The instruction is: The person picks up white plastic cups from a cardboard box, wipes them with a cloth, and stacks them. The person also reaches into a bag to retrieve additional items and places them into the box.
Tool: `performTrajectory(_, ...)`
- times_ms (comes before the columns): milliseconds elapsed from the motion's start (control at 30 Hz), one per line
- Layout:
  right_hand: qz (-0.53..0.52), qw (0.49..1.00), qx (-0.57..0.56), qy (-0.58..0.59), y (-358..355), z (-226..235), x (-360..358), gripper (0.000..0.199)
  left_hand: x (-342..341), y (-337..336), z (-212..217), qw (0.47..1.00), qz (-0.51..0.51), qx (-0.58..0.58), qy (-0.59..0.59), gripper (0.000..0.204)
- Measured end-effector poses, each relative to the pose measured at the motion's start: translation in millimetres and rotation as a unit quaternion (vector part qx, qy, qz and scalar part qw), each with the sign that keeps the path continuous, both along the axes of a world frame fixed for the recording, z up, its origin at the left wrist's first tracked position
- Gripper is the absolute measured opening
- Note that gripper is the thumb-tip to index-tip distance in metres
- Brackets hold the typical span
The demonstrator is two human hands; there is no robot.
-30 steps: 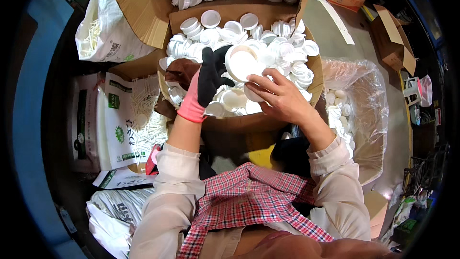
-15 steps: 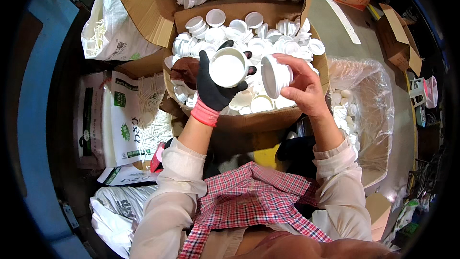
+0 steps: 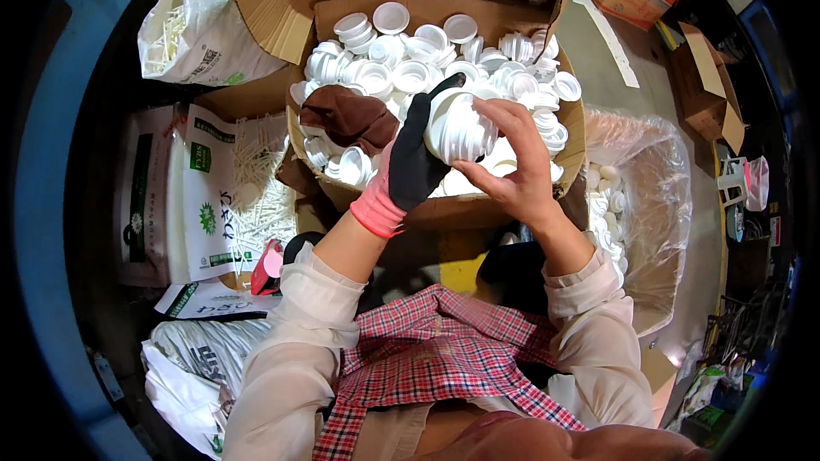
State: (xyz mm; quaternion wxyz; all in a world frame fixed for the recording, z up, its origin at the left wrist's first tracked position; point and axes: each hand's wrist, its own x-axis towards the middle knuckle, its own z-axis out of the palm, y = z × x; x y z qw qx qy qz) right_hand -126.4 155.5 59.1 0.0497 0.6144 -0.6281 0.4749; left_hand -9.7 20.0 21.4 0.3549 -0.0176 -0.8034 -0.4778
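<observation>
Two-handed, grips ridgy, stacked round white plastic lids [image 3: 461, 130] with curled fingers [image 3: 515, 122] of gloved left hand [image 3: 413, 160] and bare right hand [image 3: 527, 169].

Gloved left fingers [image 3: 444, 89], bare right fingers [image 3: 517, 124] hold white lids [image 3: 459, 130], apparently stacked, over carton [image 3: 470, 208].
</observation>
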Motion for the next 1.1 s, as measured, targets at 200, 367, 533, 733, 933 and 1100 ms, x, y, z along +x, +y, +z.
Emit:
performTrajectory(200, -0.019, 0.997, 0.07, -0.029, -0.5, 9.1, 6.5, 0.07, 4.3, 2.9, -4.0, 0.983, -0.066, 0.169, 0.024, 0.048)
performTrajectory(367, -0.028, 0.995, 0.091, 0.028, -1.3, 5.8, 4.6, 0.064, 4.8, -0.6, -6.7, 0.999, 0.009, 0.045, 0.005, 0.071)
performTrajectory(533, -0.022, 0.994, 0.096, 0.055, -1.8, 9.6, 0.0, 0.069, 7.6, 2.6, -2.7, 0.998, 0.005, 0.059, -0.022, 0.072)
performTrajectory(733, -0.012, 0.991, 0.131, -0.004, 3.5, 15.6, 3.3, 0.065, 4.0, 3.6, -2.9, 0.998, 0.006, 0.066, -0.01, 0.074)
performTrajectory(933, -0.034, 0.981, 0.19, -0.019, 7.8, 11.4, -2.4, 0.067, 6.0, 3.9, -0.2, 0.998, -0.001, 0.06, -0.028, 0.074)
performTrajectory(1100, 0.029, 0.99, 0.139, 0.009, 5.1, 10.2, 0.0, 0.063, 4.1, 6.0, -3.6, 0.997, 0.006, 0.07, -0.011, 0.062)
